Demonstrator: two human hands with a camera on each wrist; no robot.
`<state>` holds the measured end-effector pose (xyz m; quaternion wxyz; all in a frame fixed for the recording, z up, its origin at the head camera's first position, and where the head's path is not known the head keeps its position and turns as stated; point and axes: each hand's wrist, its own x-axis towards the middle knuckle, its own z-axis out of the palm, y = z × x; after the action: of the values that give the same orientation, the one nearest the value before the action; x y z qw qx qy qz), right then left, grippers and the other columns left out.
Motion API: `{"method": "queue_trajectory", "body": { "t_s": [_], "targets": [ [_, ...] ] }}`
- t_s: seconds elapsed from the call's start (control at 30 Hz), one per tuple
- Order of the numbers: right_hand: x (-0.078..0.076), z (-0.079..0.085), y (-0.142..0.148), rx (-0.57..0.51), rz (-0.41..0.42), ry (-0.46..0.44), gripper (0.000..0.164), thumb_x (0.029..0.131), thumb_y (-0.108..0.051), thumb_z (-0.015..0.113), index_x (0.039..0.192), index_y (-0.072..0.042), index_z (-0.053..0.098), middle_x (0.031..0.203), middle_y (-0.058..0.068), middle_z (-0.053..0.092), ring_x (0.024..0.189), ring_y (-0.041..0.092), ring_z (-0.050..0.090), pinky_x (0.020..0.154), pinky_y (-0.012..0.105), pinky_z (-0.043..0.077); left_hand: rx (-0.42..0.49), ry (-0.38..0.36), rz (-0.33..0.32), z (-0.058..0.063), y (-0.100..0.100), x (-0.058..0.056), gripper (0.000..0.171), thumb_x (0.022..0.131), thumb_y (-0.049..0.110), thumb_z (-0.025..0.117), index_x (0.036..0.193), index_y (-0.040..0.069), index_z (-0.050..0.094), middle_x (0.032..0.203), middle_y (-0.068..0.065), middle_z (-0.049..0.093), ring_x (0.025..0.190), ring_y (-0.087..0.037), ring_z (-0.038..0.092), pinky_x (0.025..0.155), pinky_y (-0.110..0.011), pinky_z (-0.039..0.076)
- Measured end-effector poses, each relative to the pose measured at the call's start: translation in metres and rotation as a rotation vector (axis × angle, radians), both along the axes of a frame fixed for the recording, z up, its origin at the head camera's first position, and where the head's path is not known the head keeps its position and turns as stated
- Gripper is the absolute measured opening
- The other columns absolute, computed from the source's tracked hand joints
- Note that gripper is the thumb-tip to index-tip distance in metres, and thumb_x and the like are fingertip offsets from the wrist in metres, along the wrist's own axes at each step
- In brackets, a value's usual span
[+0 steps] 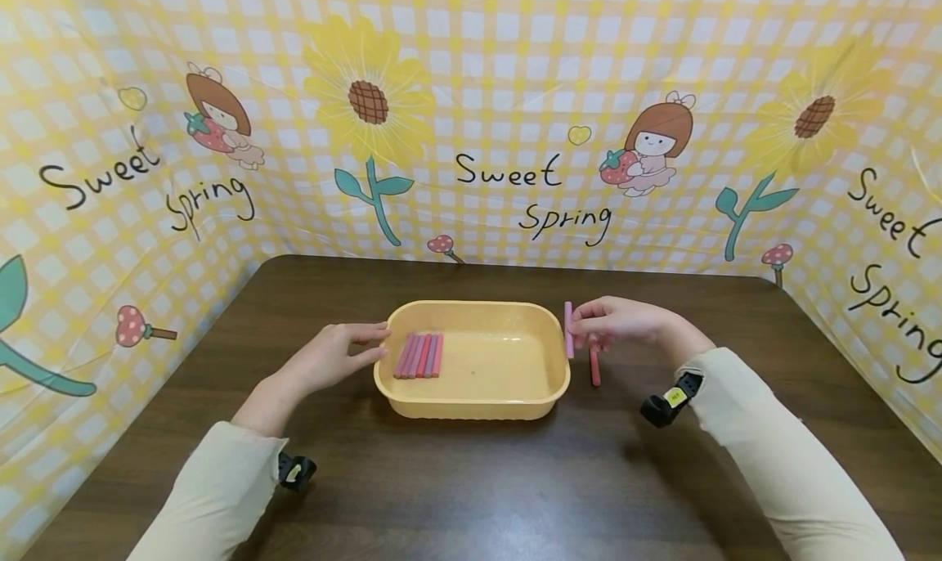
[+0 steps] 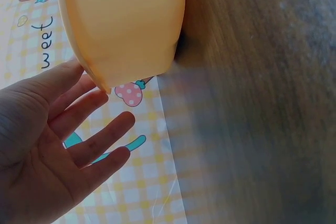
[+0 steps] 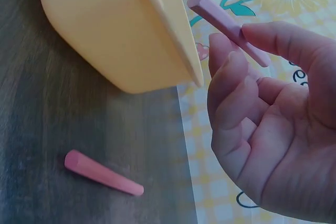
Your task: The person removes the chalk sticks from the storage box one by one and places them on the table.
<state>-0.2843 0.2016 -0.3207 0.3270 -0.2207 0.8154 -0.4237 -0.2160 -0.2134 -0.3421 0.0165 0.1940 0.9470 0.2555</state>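
A pale purple chalk-like stick (image 3: pixel 227 27) is pinched between the thumb and fingers of my right hand (image 1: pixel 621 320). It is held beside the right rim of a yellow plastic basin (image 1: pixel 471 409). Below that hand, a red-pink stick (image 3: pixel 102 172) lies on the table. My left hand (image 1: pixel 331 354) is at the basin's left end, with thumb and fingertips touching the rim and the outer fingers spread loosely, as the left wrist view shows. Inside the basin, several pink, red and purple sticks (image 1: pixel 419 356) lie side by side in a row at the left.
The dark wooden table (image 1: pixel 456 479) carries the basin near its middle. A yellow checked cloth (image 1: pixel 500 78) printed with sunflowers and "Sweet Spring" rises behind the table and along both sides. Each wrist wears a black camera on a strap (image 1: pixel 666 401).
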Motion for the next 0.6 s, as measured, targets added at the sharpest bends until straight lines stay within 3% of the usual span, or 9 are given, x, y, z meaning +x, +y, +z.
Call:
{"method": "queue_trajectory", "body": {
  "t_s": [0.43,0.6],
  "targets": [
    [0.005,-0.01,0.025,-0.092,-0.014,-0.043,0.023,0.097,-0.021,0.05,0.099,0.0,0.059,0.085,0.001,0.07,0.064,0.006,0.05,0.058,0.019,0.044,0.007,0.021,-0.005,-0.002,-0.001,-0.001,0.041,0.091,0.019,0.06,0.127,0.0,0.056,0.134,-0.018,0.054,0.124,-0.036,0.051,0.101,-0.052,0.042],
    [0.007,-0.014,0.033,-0.09,-0.047,-0.055,0.02,0.097,-0.022,0.05,0.097,-0.004,0.059,0.075,-0.004,0.062,0.063,0.005,0.051,0.059,0.02,0.045,0.005,0.023,-0.004,-0.002,-0.001,-0.001,0.042,0.091,0.019,0.06,0.128,0.0,0.056,0.134,-0.018,0.054,0.123,-0.036,0.051,0.101,-0.052,0.042]
  ]
}}
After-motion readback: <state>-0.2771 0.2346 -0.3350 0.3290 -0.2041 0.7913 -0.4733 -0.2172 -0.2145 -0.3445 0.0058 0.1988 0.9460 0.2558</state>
